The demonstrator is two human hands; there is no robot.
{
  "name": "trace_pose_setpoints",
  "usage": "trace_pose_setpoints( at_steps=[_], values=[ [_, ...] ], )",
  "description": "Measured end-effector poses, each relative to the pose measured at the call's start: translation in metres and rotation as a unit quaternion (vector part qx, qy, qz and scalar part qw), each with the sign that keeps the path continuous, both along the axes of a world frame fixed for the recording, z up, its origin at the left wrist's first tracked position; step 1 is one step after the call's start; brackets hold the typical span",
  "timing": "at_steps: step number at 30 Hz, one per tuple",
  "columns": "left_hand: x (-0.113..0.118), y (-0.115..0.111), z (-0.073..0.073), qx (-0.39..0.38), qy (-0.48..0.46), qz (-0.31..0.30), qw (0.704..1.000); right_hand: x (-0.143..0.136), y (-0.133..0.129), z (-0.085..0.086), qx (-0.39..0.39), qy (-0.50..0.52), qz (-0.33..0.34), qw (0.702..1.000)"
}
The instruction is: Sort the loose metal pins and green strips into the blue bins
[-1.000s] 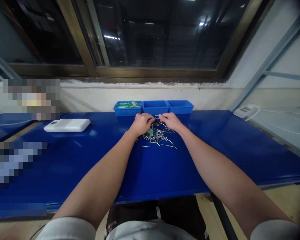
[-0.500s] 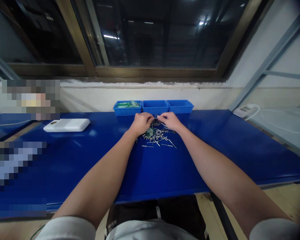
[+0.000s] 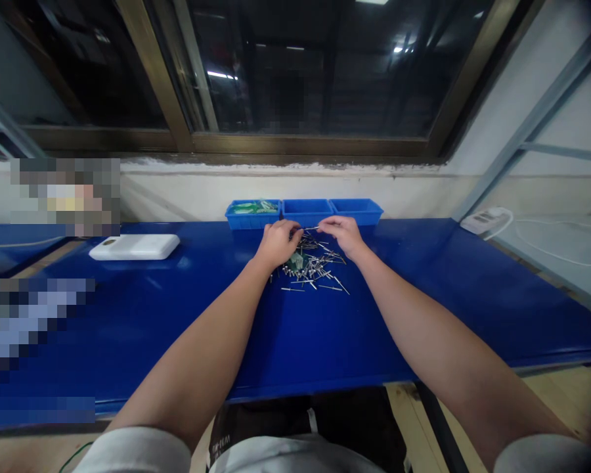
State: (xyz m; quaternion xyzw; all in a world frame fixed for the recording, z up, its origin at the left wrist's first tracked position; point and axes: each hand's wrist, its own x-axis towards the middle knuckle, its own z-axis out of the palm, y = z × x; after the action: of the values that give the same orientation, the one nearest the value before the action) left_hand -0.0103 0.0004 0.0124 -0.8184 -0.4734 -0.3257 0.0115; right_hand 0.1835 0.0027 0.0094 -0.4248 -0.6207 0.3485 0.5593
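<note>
A loose pile of metal rivets [image 3: 320,266] lies on the blue table, with green-and-pale pieces [image 3: 298,261] among them at its left side. My left hand [image 3: 280,242] is at the upper left of the pile, its fingers curled together; whatever they pinch is too small to make out. Across from it, my right hand [image 3: 342,233] pinches a thin metal rivet [image 3: 311,228] that points left toward my left hand. Behind both hands stand three blue bins: the left bin [image 3: 252,221] holds green and pale pieces, while the middle bin [image 3: 306,213] and right bin [image 3: 356,214] look empty.
On the left of the blue table [image 3: 325,348] lies a white device [image 3: 134,247]. A white object with a cable [image 3: 486,220] rests at the far right, by a grey metal frame [image 3: 517,144]. Blurred patches cover the left side. A window and wall stand behind the bins.
My right hand has moved slightly right and up, away from my left hand, and the thin rivet at its fingertips now shows. My left hand has hardly moved.
</note>
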Motion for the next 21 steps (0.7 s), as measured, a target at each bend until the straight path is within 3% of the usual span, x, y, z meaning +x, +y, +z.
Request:
trace_pose_setpoints(
  at_steps=[5, 8, 13, 17, 21],
  values=[
    [-0.006, 0.004, -0.003, -0.040, 0.014, 0.165, 0.985, 0.012, 0.010, -0.004, 0.049, 0.000, -0.124, 0.991],
    [-0.010, 0.007, -0.005, -0.103, 0.023, 0.226, 0.968, 0.021, 0.016, -0.006, 0.070, -0.013, -0.177, 0.982],
    [-0.013, 0.011, -0.006, -0.160, 0.042, 0.223, 0.961, 0.026, 0.018, -0.006, 0.088, -0.098, -0.236, 0.963],
    [-0.013, 0.010, -0.006, -0.161, 0.052, 0.208, 0.963, 0.027, 0.014, -0.006, 0.055, -0.211, -0.288, 0.932],
    [-0.014, 0.009, -0.006, -0.144, 0.064, 0.187, 0.970, 0.031, 0.016, -0.012, 0.043, -0.263, -0.316, 0.910]
  ],
)
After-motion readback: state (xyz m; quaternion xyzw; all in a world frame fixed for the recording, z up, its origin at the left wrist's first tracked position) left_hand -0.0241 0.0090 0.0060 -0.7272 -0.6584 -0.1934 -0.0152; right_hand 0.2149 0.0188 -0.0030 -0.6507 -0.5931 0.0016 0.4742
